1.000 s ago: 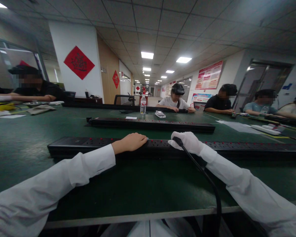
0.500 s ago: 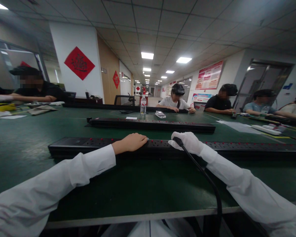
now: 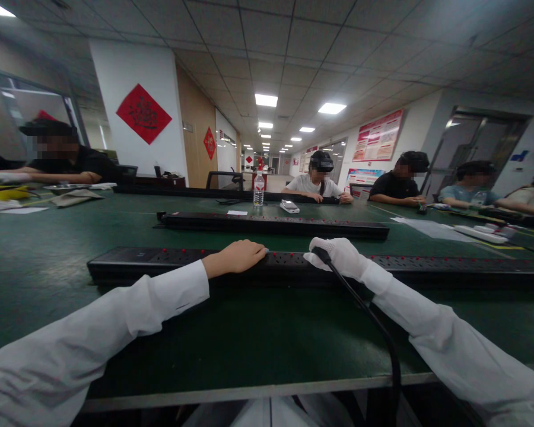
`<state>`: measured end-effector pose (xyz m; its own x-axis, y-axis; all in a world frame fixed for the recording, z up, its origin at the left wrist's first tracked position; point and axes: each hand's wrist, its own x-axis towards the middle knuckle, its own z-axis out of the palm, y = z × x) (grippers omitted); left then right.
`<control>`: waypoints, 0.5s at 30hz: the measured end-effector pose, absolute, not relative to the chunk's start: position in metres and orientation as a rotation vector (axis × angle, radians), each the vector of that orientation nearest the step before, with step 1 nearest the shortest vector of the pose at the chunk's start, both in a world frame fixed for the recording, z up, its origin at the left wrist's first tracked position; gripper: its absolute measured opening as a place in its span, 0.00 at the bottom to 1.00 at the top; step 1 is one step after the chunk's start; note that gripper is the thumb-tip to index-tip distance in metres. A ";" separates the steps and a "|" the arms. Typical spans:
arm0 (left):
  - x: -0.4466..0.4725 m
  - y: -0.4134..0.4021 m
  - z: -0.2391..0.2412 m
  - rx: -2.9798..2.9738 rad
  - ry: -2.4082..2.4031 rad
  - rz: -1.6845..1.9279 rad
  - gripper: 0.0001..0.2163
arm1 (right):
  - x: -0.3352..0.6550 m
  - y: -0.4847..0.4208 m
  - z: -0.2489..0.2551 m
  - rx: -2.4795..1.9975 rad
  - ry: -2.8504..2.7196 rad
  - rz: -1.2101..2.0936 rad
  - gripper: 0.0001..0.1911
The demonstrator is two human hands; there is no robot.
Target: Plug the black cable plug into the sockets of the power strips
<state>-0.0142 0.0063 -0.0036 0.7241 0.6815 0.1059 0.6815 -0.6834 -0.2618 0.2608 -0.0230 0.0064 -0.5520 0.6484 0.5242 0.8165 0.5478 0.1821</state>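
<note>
A long black power strip (image 3: 160, 261) with red switches lies across the green table (image 3: 231, 338) in front of me. My bare left hand (image 3: 238, 256) rests on top of it, fingers curled down over the strip. My right hand (image 3: 338, 255) wears a white glove and is closed round the head of a black cable (image 3: 374, 323), holding it against the strip. The cable runs back over the table's near edge. Both arms are in white sleeves.
A second black power strip (image 3: 276, 224) lies farther back, a third (image 3: 213, 193) at the far edge. A water bottle (image 3: 258, 188) and a small white device (image 3: 289, 206) stand beyond. Several people sit around the table; papers (image 3: 427, 227) lie to the right.
</note>
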 end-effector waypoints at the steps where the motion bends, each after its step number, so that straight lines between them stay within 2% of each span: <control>1: -0.014 0.006 -0.004 -2.637 -1.073 0.004 0.13 | 0.261 -0.023 0.006 -1.195 -2.389 -0.575 0.19; 15: -0.014 0.006 -0.003 -2.694 -1.141 -0.061 0.15 | 0.261 -0.023 0.006 -1.185 -2.388 -0.552 0.18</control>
